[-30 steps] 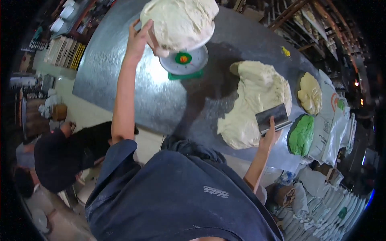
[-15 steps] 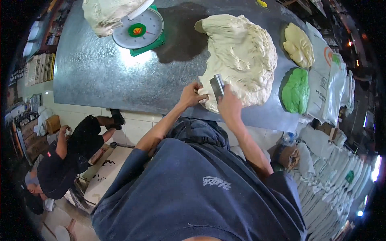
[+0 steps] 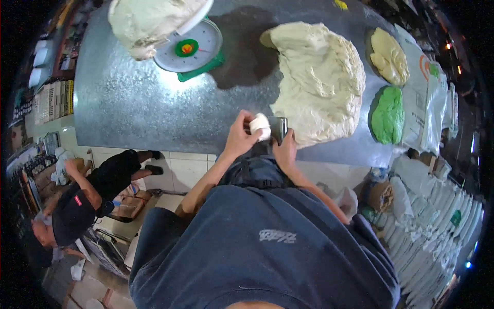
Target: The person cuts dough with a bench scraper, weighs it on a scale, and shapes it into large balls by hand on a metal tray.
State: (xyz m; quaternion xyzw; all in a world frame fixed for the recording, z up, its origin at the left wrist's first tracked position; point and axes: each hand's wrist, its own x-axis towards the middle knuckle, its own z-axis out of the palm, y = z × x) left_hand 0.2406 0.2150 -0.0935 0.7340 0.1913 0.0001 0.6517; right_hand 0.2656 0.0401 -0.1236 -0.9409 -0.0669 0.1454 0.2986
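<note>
A small piece of pale dough point(image 3: 261, 126) is pinched in my left hand point(image 3: 241, 138), over the near edge of the metal table. Just to its right, my right hand point(image 3: 284, 149) grips a dough scraper point(image 3: 282, 129), its metal blade held upright beside the cut edge of the dough. The large, flattened mass of pale dough point(image 3: 321, 85) spreads over the table in front of my right hand. At the back left a dial scale point(image 3: 188, 61) with a green body carries a big lump of dough point(image 3: 146, 23) on its white pan.
A yellowish dough lump point(image 3: 389, 56) and a green one point(image 3: 388, 116) lie at the right of the metal table point(image 3: 123, 98), beside white plastic sacks point(image 3: 416, 103). Stacked sacks point(image 3: 432, 232) stand on the floor at right. Another person point(image 3: 82, 206) sits low at the left.
A piece has come away from the large dough and is now in my left hand. The scraper has moved off the dough toward me. The seated person has shifted.
</note>
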